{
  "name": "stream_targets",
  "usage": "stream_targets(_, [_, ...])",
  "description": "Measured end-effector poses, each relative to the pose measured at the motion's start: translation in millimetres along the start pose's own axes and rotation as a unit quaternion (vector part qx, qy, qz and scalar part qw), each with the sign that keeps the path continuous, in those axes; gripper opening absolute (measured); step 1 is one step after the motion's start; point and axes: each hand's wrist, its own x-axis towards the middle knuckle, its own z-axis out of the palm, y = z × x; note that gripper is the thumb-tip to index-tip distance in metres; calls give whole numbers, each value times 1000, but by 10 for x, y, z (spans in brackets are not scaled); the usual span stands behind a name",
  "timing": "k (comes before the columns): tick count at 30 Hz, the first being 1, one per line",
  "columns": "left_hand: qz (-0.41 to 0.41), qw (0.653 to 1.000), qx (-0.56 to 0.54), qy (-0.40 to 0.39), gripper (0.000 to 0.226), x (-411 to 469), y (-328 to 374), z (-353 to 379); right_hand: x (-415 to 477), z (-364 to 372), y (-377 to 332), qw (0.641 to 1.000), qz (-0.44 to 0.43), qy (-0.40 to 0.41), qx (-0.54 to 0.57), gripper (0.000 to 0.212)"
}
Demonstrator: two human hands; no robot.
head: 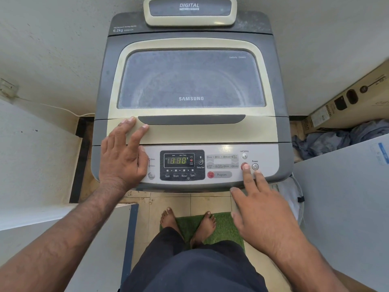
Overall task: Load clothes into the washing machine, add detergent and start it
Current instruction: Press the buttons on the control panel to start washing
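Left of centre, the left hand [124, 153] lies flat, fingers straight and spread, on the smooth cream plastic front of the washing machine [210, 134], which fills the middle of the frame. Its rounded, dusty glass lid [190, 80] is down. The dark rectangular display [179, 160] shows green digits. At lower right, the right hand [264, 209] holds nothing, its straight index fingertip on the round red button [244, 165]. Crumpled blue cloth [328, 141] lies at the right edge beside a cardboard box [357, 95].
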Motion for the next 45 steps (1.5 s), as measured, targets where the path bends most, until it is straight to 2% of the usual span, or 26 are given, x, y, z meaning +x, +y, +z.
stream_targets(25, [8,1000,-10,-22,60,-23,0,-47,-63,105,20,996,-6,56,66,48])
stream_targets(36, [16,999,-15,-27,59,-40,-26,-51,-46,109,-119,994,29,74,69,47])
stream_targets(45, [33,998,-36,-39,59,-56,-84,-62,1,122,-350,983,76,132,104,37])
